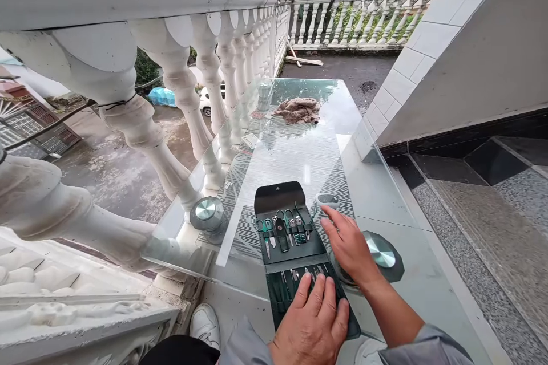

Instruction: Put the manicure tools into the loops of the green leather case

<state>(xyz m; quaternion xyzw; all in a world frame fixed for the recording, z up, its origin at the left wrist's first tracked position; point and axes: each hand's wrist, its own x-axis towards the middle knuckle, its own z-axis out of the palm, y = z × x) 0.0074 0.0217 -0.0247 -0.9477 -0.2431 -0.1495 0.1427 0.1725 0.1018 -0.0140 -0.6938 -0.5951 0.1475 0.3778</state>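
A dark green manicure kit case (287, 239) lies unfolded on a glass table (308, 142). Scissors, clippers and several small tools sit in its straps. My left hand (312, 322) rests flat on the near panel of the case, fingers stretched over the tools there. My right hand (349, 245) lies on the glass just right of the case, fingers extended toward its middle panel, holding nothing. A small grey oval object (327, 199) sits on the glass just beyond my right fingertips.
A white balustrade (188, 85) runs along the table's left side. A tiled wall (428, 45) and dark steps (479, 194) rise on the right. A brown cloth (299, 109) lies at the table's far end. Round metal discs (208, 212) (383, 254) fix the glass.
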